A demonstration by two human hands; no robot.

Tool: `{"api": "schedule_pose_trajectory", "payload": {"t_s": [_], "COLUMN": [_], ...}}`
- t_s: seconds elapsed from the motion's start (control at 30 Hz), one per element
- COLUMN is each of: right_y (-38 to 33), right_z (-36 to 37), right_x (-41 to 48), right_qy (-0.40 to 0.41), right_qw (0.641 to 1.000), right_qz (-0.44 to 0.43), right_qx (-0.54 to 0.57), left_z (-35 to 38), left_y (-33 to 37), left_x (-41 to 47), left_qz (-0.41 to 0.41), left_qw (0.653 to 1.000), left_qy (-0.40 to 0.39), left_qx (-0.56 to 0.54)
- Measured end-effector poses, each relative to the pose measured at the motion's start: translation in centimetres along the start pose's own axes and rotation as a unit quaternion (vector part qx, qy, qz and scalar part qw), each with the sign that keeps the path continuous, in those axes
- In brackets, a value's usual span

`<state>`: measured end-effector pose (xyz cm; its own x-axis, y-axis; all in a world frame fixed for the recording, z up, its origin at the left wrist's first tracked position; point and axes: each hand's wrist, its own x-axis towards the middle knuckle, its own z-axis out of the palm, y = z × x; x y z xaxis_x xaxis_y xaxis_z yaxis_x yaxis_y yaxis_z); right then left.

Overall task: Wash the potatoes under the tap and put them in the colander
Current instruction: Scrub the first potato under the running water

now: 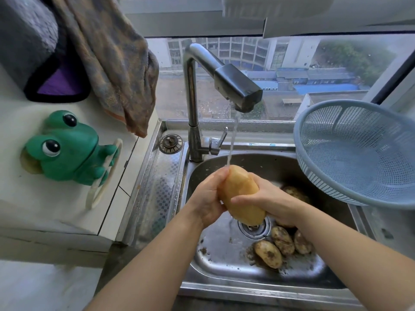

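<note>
A clean potato (241, 195) is gripped over the sink (224, 272), under the stream from the tap (238, 86), by the left hand (207, 198) and right hand (267, 198), fingers curled around it. Dirty potatoes (281, 245) lie near the drain. The colander (359, 151) is positioned at the far right.
</note>
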<state>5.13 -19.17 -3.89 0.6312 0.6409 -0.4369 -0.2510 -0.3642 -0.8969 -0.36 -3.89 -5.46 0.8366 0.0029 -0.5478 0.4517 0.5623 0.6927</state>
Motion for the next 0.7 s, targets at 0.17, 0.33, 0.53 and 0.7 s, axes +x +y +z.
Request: {"api": "schedule_pose_trajectory", "payload": {"t_s": [0.17, 0.33, 0.53, 0.7], "right_y": [0.0, 0.2, -0.2, -0.3], "right_z": [0.5, 0.2, -0.1, 0.6], "right_x": [-0.1, -0.1, -0.6, -0.8], "right_qy": [0.018, -0.002, -0.037, 0.031], "right_qw": [0.999, 0.999, 0.999, 0.996], "right_qz": [-0.007, 0.010, 0.027, 0.007], "right_qx": [-0.048, -0.031, 0.018, -0.085], "left_z": [0.8, 1.1, -0.1, 1.0], "left_y": [0.0, 0.4, -0.8, -0.2], "left_x": [1.1, 0.6, -0.6, 0.6], "left_qz": [-0.048, -0.066, 0.002, -0.037], "left_qw": [0.995, 0.993, 0.999, 0.995], "left_qy": [0.091, 0.090, 0.000, 0.091], "left_qx": [0.001, -0.043, -0.033, -0.012]}}
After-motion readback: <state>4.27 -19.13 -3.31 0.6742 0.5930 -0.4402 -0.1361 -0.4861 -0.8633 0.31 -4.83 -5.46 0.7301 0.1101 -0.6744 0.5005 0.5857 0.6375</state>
